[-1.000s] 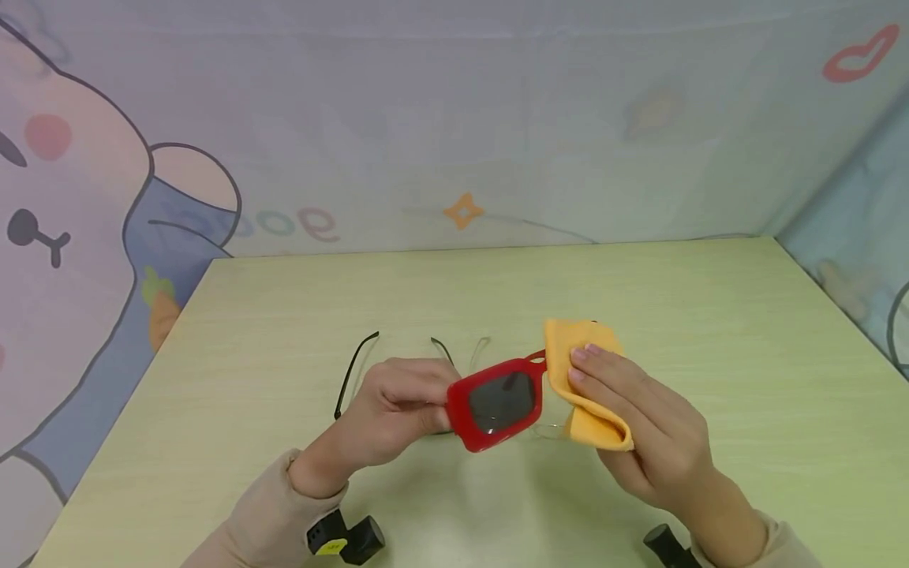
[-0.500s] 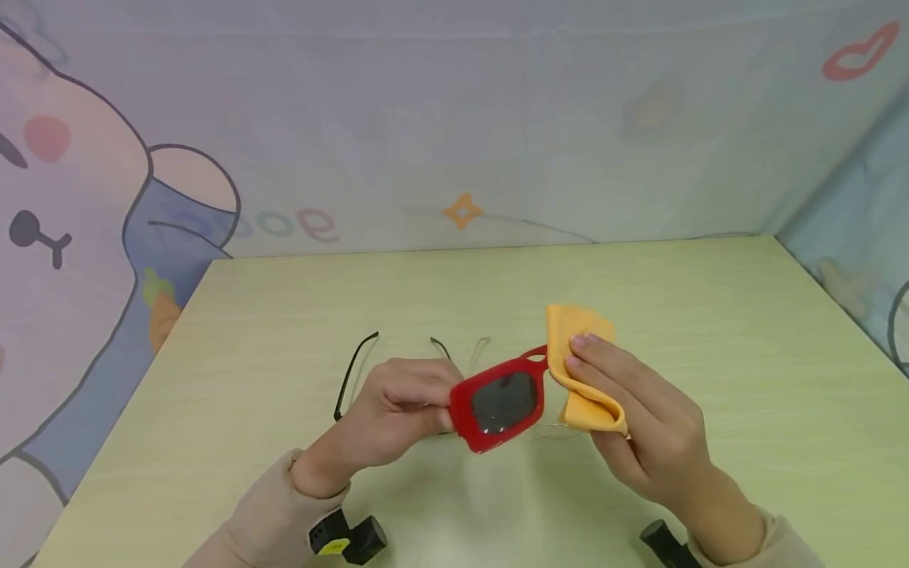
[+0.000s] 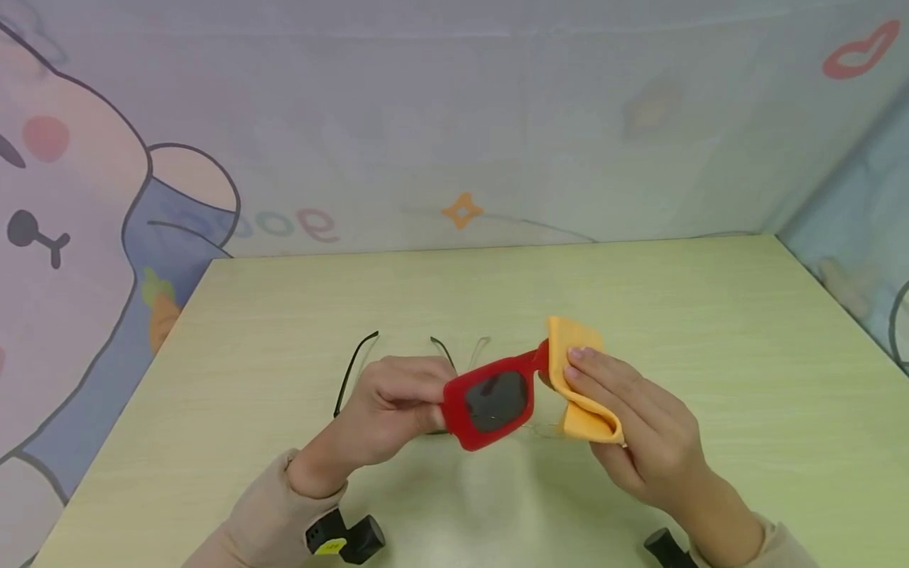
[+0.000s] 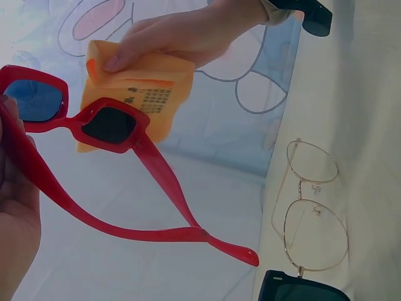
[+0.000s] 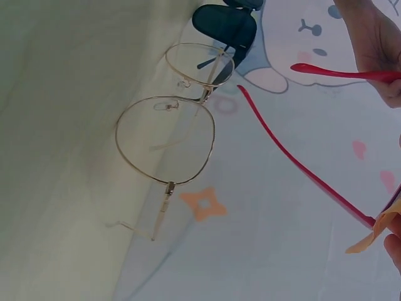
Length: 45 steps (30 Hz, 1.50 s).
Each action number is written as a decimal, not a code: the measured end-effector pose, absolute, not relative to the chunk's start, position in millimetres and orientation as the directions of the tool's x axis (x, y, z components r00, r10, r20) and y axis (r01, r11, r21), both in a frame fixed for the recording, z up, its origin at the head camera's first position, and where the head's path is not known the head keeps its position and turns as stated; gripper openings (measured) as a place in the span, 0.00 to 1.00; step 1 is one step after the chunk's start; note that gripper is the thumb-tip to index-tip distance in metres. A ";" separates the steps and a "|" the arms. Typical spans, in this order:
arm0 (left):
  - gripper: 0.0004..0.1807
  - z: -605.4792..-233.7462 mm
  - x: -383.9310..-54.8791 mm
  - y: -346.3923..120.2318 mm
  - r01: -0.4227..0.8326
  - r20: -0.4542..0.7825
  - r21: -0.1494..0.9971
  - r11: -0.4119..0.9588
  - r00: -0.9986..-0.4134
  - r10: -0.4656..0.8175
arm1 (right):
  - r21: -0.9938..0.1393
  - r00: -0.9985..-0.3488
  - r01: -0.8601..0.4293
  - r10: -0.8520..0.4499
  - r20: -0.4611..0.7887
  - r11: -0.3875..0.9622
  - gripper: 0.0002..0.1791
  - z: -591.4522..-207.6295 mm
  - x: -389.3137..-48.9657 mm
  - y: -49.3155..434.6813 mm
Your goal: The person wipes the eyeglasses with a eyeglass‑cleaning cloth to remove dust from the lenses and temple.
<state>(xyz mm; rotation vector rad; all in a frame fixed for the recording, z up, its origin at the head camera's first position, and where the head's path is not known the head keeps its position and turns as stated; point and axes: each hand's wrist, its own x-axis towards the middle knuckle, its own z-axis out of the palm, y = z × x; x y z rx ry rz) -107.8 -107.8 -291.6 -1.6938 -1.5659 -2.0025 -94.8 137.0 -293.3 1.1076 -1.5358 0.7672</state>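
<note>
Red-framed sunglasses (image 3: 490, 402) with dark lenses are held up above the table, tilted. My left hand (image 3: 394, 410) pinches them at one end of the frame. Both red temples (image 4: 166, 182) are unfolded in the left wrist view. A folded yellow cloth (image 3: 578, 386) is gripped between the fingers and thumb of my right hand (image 3: 646, 426). The cloth lies against the lens at the other end of the sunglasses, covering it in the head view. Some dark printing shows on the cloth in the left wrist view.
Thin gold-rimmed glasses (image 5: 213, 135) stand on the pale table (image 3: 497, 292), beneath the held sunglasses. Next to them are dark-lensed sunglasses (image 5: 224, 25), mostly hidden by my left hand in the head view, with a black temple (image 3: 351, 375) showing. A printed curtain (image 3: 540, 126) hangs behind.
The cloth and right hand shift slightly up, then back down along the far lens. The sunglasses tip a little in my left hand, which stays nearly in place.
</note>
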 end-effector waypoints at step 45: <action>0.08 -284.1 -104.3 -103.6 0.660 0.775 0.602 -0.450 -0.347 0.528 | -0.015 -0.098 -0.938 -0.225 0.969 0.347 0.21 -306.5 -95.4 135.8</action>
